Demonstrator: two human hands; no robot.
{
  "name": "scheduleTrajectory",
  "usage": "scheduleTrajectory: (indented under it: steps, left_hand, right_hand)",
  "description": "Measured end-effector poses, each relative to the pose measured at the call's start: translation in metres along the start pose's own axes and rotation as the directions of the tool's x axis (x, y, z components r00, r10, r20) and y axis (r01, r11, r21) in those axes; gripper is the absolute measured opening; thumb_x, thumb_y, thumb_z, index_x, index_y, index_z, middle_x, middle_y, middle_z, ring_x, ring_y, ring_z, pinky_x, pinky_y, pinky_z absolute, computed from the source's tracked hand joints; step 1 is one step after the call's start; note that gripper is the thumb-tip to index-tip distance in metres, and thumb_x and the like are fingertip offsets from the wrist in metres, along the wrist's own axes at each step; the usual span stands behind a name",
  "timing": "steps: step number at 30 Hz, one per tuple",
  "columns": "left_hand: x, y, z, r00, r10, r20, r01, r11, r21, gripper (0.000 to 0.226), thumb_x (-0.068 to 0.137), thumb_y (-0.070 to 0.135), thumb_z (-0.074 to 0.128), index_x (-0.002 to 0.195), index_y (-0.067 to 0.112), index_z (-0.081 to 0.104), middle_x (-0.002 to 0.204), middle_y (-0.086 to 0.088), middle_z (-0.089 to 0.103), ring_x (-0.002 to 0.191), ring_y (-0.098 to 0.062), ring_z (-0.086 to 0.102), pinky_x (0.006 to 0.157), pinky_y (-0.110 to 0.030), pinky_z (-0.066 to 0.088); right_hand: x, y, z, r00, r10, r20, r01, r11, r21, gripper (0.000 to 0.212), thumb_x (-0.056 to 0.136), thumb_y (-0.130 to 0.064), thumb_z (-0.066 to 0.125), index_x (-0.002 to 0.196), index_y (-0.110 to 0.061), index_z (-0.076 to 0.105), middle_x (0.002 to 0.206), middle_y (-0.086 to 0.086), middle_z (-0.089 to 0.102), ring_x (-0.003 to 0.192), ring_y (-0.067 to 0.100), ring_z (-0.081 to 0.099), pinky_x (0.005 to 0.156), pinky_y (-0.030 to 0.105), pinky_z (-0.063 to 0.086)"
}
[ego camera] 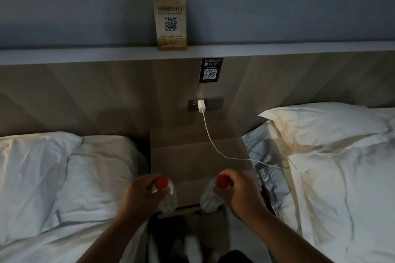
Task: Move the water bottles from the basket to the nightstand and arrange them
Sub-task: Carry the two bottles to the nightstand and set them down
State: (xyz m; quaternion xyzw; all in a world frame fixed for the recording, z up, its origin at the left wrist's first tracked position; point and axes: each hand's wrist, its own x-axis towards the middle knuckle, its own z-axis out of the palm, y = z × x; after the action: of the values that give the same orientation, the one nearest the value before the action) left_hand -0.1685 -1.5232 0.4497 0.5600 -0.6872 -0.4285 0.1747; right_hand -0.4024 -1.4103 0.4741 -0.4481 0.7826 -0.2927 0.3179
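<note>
The left hand [139, 195] grips the left bottle [169, 199] by its neck under the red cap, and the right hand [238, 194] grips the right bottle [208, 197] likewise, both at the front edge of the surface [192, 156]. Released this near the edge, either bottle could tip off toward the floor. Farther in, the white cable [213, 142] crosses the surface, and a bottle set on it would likely wobble over.

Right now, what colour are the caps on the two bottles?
Both caps, left and right, are red, seen in the head view.
</note>
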Motion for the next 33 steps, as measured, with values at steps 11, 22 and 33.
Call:
scheduleTrajectory:
  steps: [11,22,33]
  left_hand:
    - [0.11,-0.001,0.043,0.971,-0.178,-0.158,0.185,0.983,0.024,0.042,0.061,0.059,0.066,0.084,0.025,0.074,0.071,0.005,0.071,0.07,-0.013,0.068,0.063,-0.036,0.054]
    - [0.174,-0.035,0.068,0.972,-0.162,-0.17,0.167,0.986,0.017,0.056,0.06,0.061,0.062,0.094,0.02,0.075,0.084,-0.002,0.075,0.08,-0.02,0.072,0.073,-0.04,0.057]
    - [0.199,-0.054,0.091,0.985,-0.113,-0.133,0.127,0.987,0.102,0.03,0.076,0.042,0.072,0.102,0.027,0.065,0.094,0.007,0.064,0.087,-0.019,0.066,0.075,-0.037,0.056]
  right_hand:
    - [0.162,0.017,0.028,0.989,-0.023,0.143,0.046,0.987,-0.157,0.019,0.08,-0.027,0.07,0.098,-0.03,0.064,0.085,-0.012,0.065,0.079,0.006,0.062,0.07,0.019,0.049]
    - [0.23,0.042,0.065,0.966,-0.151,0.212,0.188,0.967,-0.17,0.021,0.084,-0.021,0.072,0.103,-0.017,0.064,0.093,-0.002,0.068,0.084,0.01,0.061,0.079,0.021,0.052]
    - [0.232,0.073,0.07,0.96,-0.074,0.272,0.119,0.981,-0.154,0.046,0.084,-0.033,0.069,0.123,-0.012,0.057,0.117,0.006,0.064,0.106,0.015,0.06,0.091,0.027,0.05]
